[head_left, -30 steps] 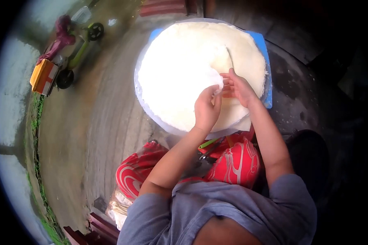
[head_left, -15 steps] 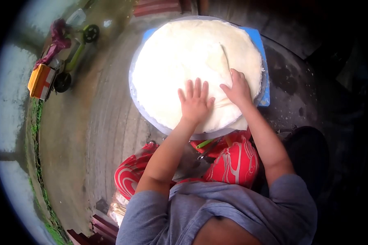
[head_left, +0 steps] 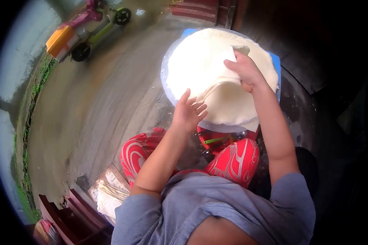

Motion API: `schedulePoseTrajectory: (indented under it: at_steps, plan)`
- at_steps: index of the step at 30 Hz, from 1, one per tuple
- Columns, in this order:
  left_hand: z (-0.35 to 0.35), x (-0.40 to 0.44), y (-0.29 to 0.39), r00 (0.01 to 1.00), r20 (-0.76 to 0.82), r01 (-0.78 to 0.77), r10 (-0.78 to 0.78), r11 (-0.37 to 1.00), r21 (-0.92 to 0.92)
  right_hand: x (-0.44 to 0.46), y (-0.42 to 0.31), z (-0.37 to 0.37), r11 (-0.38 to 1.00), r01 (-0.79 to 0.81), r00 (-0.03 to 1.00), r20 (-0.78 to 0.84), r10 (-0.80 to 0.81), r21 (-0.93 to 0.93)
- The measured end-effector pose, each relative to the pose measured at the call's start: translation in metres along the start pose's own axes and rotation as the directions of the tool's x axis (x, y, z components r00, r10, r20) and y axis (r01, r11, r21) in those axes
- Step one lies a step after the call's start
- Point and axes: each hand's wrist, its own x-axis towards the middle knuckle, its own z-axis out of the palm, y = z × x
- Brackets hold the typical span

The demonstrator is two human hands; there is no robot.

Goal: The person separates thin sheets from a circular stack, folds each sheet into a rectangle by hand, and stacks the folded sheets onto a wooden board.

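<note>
A large round stack of thin cream-white sheets [head_left: 208, 53] lies on a round pale board [head_left: 166, 69] over something blue. My right hand [head_left: 247, 70] is closed on the edge of the top sheet and lifts it, so the sheet bends up in a curved fold. Near the left front edge of the stack, my left hand [head_left: 189, 112] has its fingers apart, palm turned toward the sheet, with nothing gripped. Whether its fingertips touch the sheet's edge is unclear.
Below the board, a red container [head_left: 203, 139] holds a green-handled tool [head_left: 214, 140]. Folded white sheets [head_left: 110, 196] lie at lower left, beside dark red slatted furniture [head_left: 75, 216]. A green scooter [head_left: 100, 34] with an orange box [head_left: 61, 41] stands at upper left.
My right hand has gone from resting on the stack to lifting the top sheet. My left hand has come off the surface to the stack's left front edge. The view has turned leftward.
</note>
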Motion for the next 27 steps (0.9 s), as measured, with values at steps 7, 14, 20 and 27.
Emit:
schedulePoseTrajectory:
  at_steps: [7, 14, 20, 27]
  plan:
    - [-0.052, -0.138, 0.04, 0.752, 0.562, 0.136, 0.345, 0.752, -0.645, -0.072, -0.067, 0.131, 0.951, -0.066, 0.9, 0.429, -0.073, 0.301]
    - [-0.185, -0.292, 0.044, 0.794, 0.174, -0.374, 0.583, 0.693, -0.616, -0.126, -0.042, 0.288, 0.944, -0.305, 0.619, 0.78, 0.095, 0.128]
    - [-0.313, -0.4, 0.011, 0.695, -0.285, -0.704, 0.66, 0.545, -0.455, -0.153, 0.042, 0.433, 0.928, -0.361, 0.238, 0.952, 0.19, -0.095]
    - [-0.416, -0.494, -0.044, 0.29, -0.578, -0.892, 0.763, 0.434, 0.125, -0.227, 0.172, 0.551, 0.927, -0.337, 0.059, 0.979, 0.194, -0.164]
